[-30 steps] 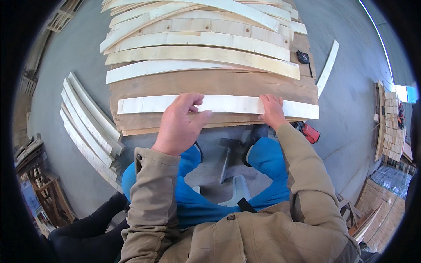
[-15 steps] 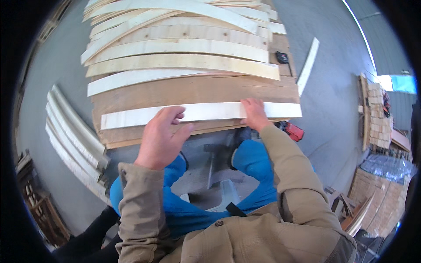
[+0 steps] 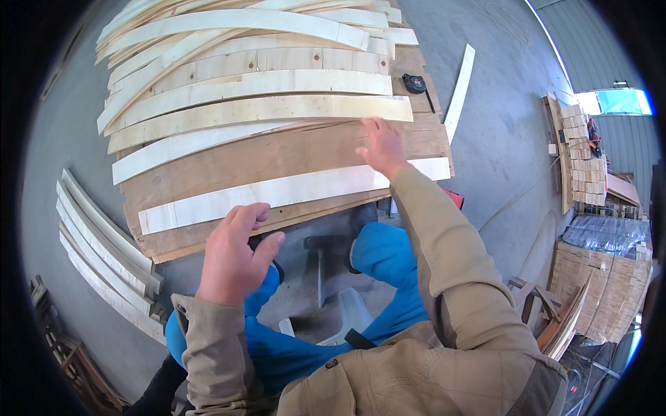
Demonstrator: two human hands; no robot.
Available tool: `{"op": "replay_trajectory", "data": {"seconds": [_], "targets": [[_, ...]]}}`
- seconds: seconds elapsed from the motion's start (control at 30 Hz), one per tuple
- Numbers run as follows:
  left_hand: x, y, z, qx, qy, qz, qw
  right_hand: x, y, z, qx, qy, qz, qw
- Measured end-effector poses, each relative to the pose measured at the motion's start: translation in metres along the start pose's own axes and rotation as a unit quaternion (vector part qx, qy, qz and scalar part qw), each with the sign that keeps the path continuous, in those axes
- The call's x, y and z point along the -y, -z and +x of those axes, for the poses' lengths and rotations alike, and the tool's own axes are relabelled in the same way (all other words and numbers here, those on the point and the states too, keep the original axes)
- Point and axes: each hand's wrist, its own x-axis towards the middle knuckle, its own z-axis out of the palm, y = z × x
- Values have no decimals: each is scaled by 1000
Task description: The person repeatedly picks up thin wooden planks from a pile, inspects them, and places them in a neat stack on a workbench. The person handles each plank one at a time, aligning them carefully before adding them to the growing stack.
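One pale wooden strip (image 3: 291, 188) lies along the near edge of a brown plywood board (image 3: 277, 149). My left hand (image 3: 236, 253) hovers at the near side of that strip, thumb apart from the loosely bent fingers, with nothing in it. Past the strip's right part reaches my right hand (image 3: 383, 145), its fingers spread and holding nothing. Its fingertips are close to the near edge of a yellowish wooden strip (image 3: 277, 111), the nearer one of the pile's right end; whether they touch it I cannot tell. A curved pale strip (image 3: 187, 151) lies below that one on the left.
More wooden strips (image 3: 250, 80) overlap across the far board. A black tape measure (image 3: 415, 84) sits at the board's right side. One strip (image 3: 460, 93) leans beyond the right edge. Several curved strips (image 3: 104, 236) stand on the left floor; wrapped wood stacks (image 3: 600, 270) are at right.
My right hand has let go of the near strip and moved forward toward the pile. My left hand has drawn back slightly, to the near side. The view has shifted.
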Motion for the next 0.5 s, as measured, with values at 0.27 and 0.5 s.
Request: {"op": "replay_trajectory", "data": {"seconds": [0.27, 0.5], "targets": [[-7, -3, 5, 29, 5, 18, 999, -10, 1, 66, 9, -19, -100, 995], [-10, -3, 9, 64, 14, 45, 997, -22, -1, 88, 21, 43, -140, 989]]}}
